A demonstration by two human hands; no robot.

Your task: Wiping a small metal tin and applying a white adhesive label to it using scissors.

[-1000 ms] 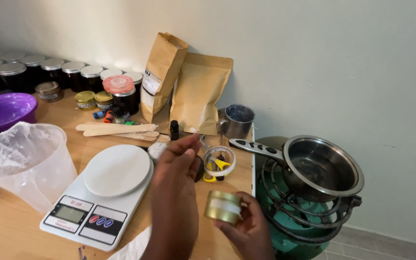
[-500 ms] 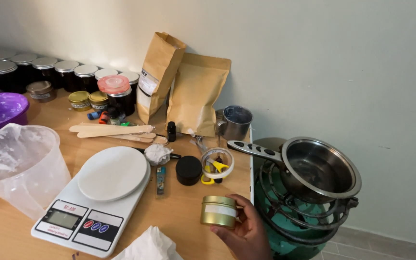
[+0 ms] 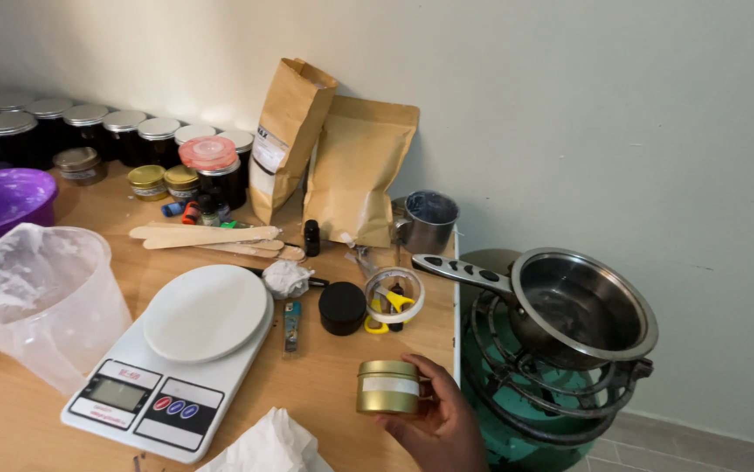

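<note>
My right hand [image 3: 441,426] grips a small round gold tin [image 3: 387,387] from its right side, at the table's near right corner. The tin stands upright on or just above the wooden table [image 3: 325,385]; I cannot tell which. A black round lid [image 3: 342,308] lies on the table a little beyond the tin, next to a roll of clear tape [image 3: 394,295] with yellow-handled scissors inside it. My left hand is out of view.
A white digital kitchen scale [image 3: 186,350] sits left of the tin, a clear plastic jug [image 3: 41,297] farther left. Two brown paper bags [image 3: 333,157], dark jars [image 3: 89,127], wooden sticks [image 3: 207,236] and a metal cup [image 3: 428,220] line the back. A steel saucepan [image 3: 582,306] rests on a green gas burner [image 3: 525,411] at right.
My left hand, a second ago over the tin, has drawn back out of view. The black lid now lies on the table. The right hand still holds the tin.
</note>
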